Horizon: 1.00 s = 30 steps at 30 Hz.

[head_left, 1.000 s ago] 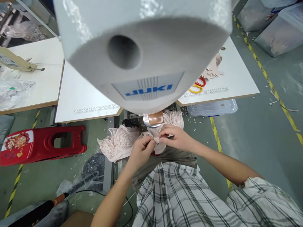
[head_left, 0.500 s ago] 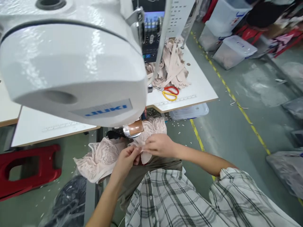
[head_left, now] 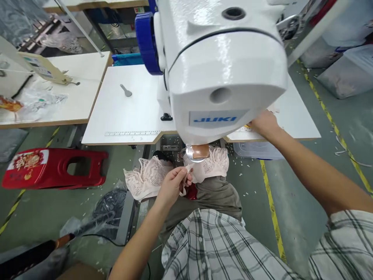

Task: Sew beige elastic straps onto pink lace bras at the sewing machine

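Observation:
A pale pink lace bra [head_left: 153, 171] lies over my lap and around the narrow arm of a white sewing machine [head_left: 227, 62] marked JUKI. My left hand [head_left: 175, 181] is closed in a pinch on the bra's middle part, just below the brown-covered end of the machine arm [head_left: 200, 151]. My right hand [head_left: 264, 121] is stretched out to the tabletop at the right, beside the yellow handle of a pair of scissors [head_left: 247, 126]. The machine head hides most of the scissors, and the fingers of that hand do not show clearly.
White table panels [head_left: 131, 112] with printed rulers flank the machine arm. A small grey tool [head_left: 126, 90] lies on the left panel. A red stool [head_left: 55, 168] is on the floor at left. Clear plastic bins [head_left: 346, 70] stand at far right; a lidded box [head_left: 258, 150] sits under the right panel.
My right hand has left the bra and moved up and right to the scissors on the tabletop. My left hand still pinches the bra. The view swung right, then back left.

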Each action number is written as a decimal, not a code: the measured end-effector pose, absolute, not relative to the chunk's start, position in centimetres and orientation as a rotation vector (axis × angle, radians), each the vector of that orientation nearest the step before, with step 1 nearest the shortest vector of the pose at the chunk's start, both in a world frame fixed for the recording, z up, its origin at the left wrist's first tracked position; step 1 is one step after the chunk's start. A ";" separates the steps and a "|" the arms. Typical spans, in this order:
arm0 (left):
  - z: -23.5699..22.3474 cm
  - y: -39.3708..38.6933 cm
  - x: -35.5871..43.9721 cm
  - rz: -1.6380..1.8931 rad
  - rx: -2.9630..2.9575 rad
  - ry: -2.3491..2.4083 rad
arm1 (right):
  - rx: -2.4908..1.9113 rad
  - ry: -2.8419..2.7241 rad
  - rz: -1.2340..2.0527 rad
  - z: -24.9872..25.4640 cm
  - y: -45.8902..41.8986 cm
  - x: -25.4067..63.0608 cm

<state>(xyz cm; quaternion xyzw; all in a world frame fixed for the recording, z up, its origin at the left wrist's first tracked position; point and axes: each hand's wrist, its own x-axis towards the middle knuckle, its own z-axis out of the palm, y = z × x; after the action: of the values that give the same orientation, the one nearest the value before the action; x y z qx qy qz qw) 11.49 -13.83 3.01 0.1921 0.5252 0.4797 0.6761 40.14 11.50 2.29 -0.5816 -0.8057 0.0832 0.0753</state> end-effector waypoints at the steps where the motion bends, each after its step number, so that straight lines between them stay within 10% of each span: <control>1: 3.0 -13.9 11.4 1.078 0.419 1.174 | -1.778 -2.407 0.236 2.5 10.9 40.2; 8: 3.2 -13.8 11.0 1.106 0.358 1.135 | -1.946 -2.231 0.270 6.2 3.1 41.8; 14: 3.5 -13.6 10.9 1.051 0.449 1.195 | -1.596 -2.361 1.009 7.5 -7.7 39.7; 30: 3.8 -14.0 10.8 0.987 0.621 1.319 | -1.195 -2.504 1.033 3.8 -9.7 33.8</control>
<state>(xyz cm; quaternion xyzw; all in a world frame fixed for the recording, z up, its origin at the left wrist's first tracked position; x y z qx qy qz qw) 10.82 -13.98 3.79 0.2719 0.5775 0.4322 0.6370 33.77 -9.69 3.81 -0.4020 -0.8423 0.3475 0.0901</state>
